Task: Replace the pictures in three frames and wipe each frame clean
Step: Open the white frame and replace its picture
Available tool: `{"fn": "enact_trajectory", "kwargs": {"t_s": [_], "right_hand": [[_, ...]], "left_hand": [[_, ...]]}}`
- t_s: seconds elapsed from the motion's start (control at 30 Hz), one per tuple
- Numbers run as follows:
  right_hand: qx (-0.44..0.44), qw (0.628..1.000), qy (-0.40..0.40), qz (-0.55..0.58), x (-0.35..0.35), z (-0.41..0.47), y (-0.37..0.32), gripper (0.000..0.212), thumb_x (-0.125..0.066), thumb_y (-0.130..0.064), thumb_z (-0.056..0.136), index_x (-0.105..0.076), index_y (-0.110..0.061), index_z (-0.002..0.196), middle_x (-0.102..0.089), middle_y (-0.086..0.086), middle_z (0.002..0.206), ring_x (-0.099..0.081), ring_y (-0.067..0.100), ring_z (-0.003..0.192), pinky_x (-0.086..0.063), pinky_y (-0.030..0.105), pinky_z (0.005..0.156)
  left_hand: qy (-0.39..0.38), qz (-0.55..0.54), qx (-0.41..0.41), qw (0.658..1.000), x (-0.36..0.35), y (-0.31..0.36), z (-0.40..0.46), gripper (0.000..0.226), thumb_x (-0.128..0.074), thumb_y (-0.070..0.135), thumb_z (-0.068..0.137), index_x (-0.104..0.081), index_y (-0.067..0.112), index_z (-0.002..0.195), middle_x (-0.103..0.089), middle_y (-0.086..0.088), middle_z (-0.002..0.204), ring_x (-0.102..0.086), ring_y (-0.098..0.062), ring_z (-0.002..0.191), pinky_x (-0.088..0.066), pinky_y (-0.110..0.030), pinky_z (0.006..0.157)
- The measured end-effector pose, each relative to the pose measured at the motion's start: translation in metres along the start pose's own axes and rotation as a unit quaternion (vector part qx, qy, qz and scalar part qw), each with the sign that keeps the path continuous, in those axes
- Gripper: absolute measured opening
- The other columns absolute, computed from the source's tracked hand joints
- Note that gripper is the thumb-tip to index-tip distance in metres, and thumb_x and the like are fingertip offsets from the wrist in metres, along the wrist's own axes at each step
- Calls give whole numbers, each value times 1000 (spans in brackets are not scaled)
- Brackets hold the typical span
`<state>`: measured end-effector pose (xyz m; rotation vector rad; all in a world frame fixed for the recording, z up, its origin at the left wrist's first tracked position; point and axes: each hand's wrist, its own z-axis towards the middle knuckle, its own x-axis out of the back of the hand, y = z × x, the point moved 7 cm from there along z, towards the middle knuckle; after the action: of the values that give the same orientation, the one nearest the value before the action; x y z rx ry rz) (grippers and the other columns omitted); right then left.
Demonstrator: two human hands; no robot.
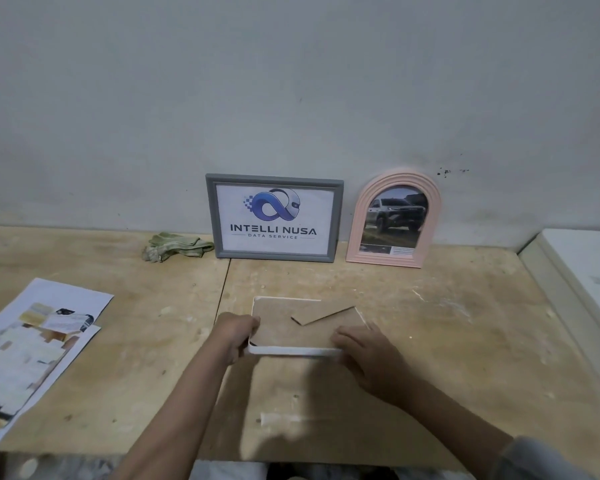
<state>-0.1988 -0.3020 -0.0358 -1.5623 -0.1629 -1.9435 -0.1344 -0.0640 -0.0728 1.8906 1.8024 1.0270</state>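
- White-edged frame [293, 350] is laid face down near the middle of the table [465, 341], its brown backing board [312, 329] turned up; the near edge is seen raised a little toward the camera.
- Cardboard stand flap [326, 317] on the backing is seen lifted at an angle from the board.
- Left hand [238, 332] is closed round the frame's left side, fingers curled over the rim at the near-left corner.
- Right hand [368, 355] is set on the frame's near-right corner, fingers bent over the backing and edge; whether the rim is truly gripped or only pressed cannot be told.
- Hands are kept apart, one at each end of the frame's near edge.
- Grey frame [274, 218] is stood upright at the table's far edge, leaned on the wall [291, 81]; a logo print reading "INTELLI NUSA DATA SERVICE" is shown in it.
- Pink arched frame [394, 220] is stood just to the right of the grey one, also against the wall, near it but not touching; a picture of a pickup truck is held in it.
- Pale green cloth [175, 245] is left crumpled at the far edge, just left of the grey frame.
- Printed sheets [32, 348] are overlapped at the table's left edge, well apart from the hands; their content is blurred.
- White surface [586, 265] is noted beyond the table's right edge.
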Motion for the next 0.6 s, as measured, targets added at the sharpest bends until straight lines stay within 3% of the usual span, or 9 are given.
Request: {"fn": "enact_trajectory", "kwargs": {"t_s": [0.13, 0.2, 0.33, 0.4, 0.47, 0.53, 0.6], "right_hand": [[31, 998, 15, -52, 19, 22, -11, 21, -51, -23, 88, -64, -16, 103, -68, -2, 89, -63, 14, 77, -53, 28, 77], [7, 997, 38, -70, 32, 34, -13, 21, -49, -24, 88, -66, -17, 100, -68, -4, 84, -61, 11, 73, -45, 18, 73], [-119, 992, 50, 7, 55, 57, 0, 30, -42, -25, 91, -62, -15, 111, -66, 1, 95, -58, 21, 83, -41, 28, 71], [-191, 971, 106, 99, 67, 63, 10, 25, -38, -24, 95, -60, -15, 103, -63, 1, 85, -57, 20, 73, -41, 27, 60], [-252, 938, 141, 194, 72, 64, 19, 13, -42, -18, 99, -55, -17, 97, -57, -5, 76, -54, 12, 66, -38, 20, 52], [-287, 909, 163, 254, 69, 65, 26, 11, -42, -15, 99, -53, -14, 97, -53, -6, 74, -51, 8, 68, -37, 20, 54], [-316, 887, 163, 294, 59, 66, 29, 14, -40, -14, 100, -53, -13, 95, -52, -5, 74, -49, 12, 69, -38, 21, 57]], "left_hand": [[-36, 4, -6, 999, 15, 29, -8, 9, -61, 3, 88, -57, -5, 89, -60, -13, 70, -59, -23, 59, -54, -30, 47], [-40, -8, -18, 999, 21, 42, -17, 10, -60, 4, 90, -57, -5, 88, -60, -13, 68, -60, -21, 56, -52, -26, 38], [-61, -117, -29, 991, 30, 59, -27, 35, -49, 27, 98, -59, -6, 91, -64, -16, 66, -62, -15, 40, -51, -23, 36], [-36, -162, -38, 985, 36, 61, -28, 42, -45, 37, 99, -56, -2, 90, -64, -15, 75, -65, -17, 50, -53, -27, 45], [11, -147, -58, 987, 42, 51, -29, 39, -46, 38, 98, -56, 1, 100, -65, -13, 89, -64, -20, 74, -50, -33, 68], [15, -90, -68, 993, 40, 35, -36, 36, -46, 38, 98, -56, 6, 108, -65, -8, 102, -60, -20, 92, -41, -35, 82], [-21, -46, -73, 996, 30, 17, -45, 29, -46, 37, 98, -58, 12, 106, -64, -3, 107, -58, -18, 99, -37, -35, 86]]}}
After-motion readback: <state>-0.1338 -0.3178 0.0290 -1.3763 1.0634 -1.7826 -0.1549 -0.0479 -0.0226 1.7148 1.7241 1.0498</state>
